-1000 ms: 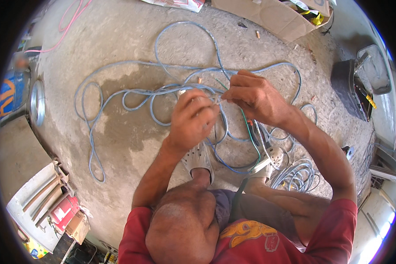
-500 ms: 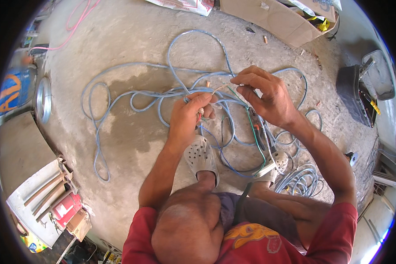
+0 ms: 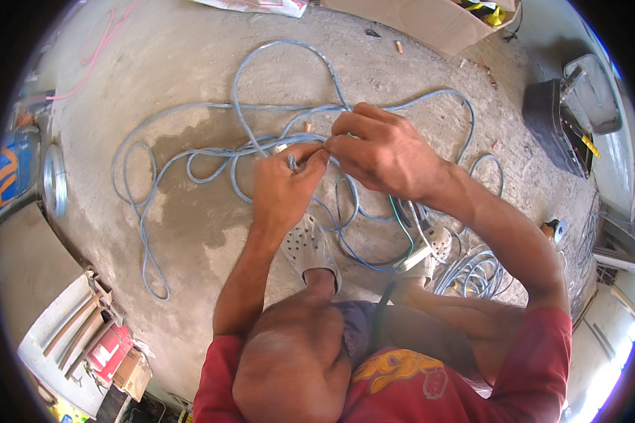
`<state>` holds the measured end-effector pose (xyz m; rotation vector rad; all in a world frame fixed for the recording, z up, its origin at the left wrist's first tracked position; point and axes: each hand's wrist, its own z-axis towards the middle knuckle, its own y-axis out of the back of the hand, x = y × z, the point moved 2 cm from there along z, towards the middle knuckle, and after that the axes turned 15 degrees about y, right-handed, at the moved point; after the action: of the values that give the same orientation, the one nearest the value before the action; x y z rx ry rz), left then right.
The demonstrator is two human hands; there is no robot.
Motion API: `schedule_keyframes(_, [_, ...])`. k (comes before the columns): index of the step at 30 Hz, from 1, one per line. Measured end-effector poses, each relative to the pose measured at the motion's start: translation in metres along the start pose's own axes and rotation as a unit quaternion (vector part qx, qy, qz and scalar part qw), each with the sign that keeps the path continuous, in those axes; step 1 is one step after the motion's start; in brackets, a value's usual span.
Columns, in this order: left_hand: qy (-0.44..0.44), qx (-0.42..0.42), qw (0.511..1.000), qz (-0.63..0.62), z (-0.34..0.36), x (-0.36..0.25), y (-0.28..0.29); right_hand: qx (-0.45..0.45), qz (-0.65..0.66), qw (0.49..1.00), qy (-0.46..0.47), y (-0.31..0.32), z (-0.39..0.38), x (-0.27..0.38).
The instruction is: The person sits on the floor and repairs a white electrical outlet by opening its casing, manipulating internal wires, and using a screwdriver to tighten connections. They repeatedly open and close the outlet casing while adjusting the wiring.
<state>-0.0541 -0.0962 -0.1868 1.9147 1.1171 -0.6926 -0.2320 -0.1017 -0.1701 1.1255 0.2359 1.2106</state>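
My left hand (image 3: 286, 182) is closed around the end of a blue-grey electrical cable (image 3: 287, 42), with a short piece of it showing beside the thumb. Pinched fingertips of my right hand (image 3: 386, 151) meet those of the left. Between them the thin wires are mostly hidden. A green wire (image 3: 402, 220) hangs below my right hand, next to a white wire (image 3: 422, 227). Both run down to a pale strip-shaped object (image 3: 413, 259) beside my right shoe. The long cable lies in loose loops across the floor in front of me.
A coiled bundle of cable (image 3: 473, 273) lies right of my feet. Farther right stands a black bin (image 3: 549, 127); a cardboard box (image 3: 402, 27) is at the back. To the left are a silver wire coil (image 3: 55, 182), a blue container (image 3: 15, 169) and a white panel (image 3: 56, 345) with tools.
My right hand has moved left and down until its fingertips meet my left hand's. The thin wires that spanned the gap between the hands are now mostly covered. The view has shifted slightly.
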Motion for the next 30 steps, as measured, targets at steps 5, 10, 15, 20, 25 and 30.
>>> schedule_keyframes(5, [-0.137,-0.104,0.980,0.099,-0.002,0.005,-0.007,0.060,-0.015,0.998,-0.030,-0.010,-0.008,0.008])
schedule_keyframes(10, [-0.156,-0.079,0.983,0.060,-0.006,-0.002,-0.005,-0.040,0.078,0.992,-0.092,-0.012,-0.006,0.004])
schedule_keyframes(15, [-0.211,-0.094,0.972,0.036,-0.010,0.005,-0.006,-0.046,0.348,0.848,-0.397,0.000,0.002,0.006])
schedule_keyframes(20, [-0.069,0.004,0.991,-0.118,-0.007,0.006,-0.001,-0.053,0.507,0.741,-0.438,0.001,-0.004,-0.002])
schedule_keyframes(25, [-0.055,-0.002,0.982,-0.183,-0.003,0.002,0.002,-0.067,0.532,0.758,-0.372,0.005,-0.003,-0.005])
schedule_keyframes(30, [0.008,0.147,0.982,-0.117,-0.004,-0.010,0.007,-0.055,0.400,0.887,-0.224,0.007,-0.026,-0.017])
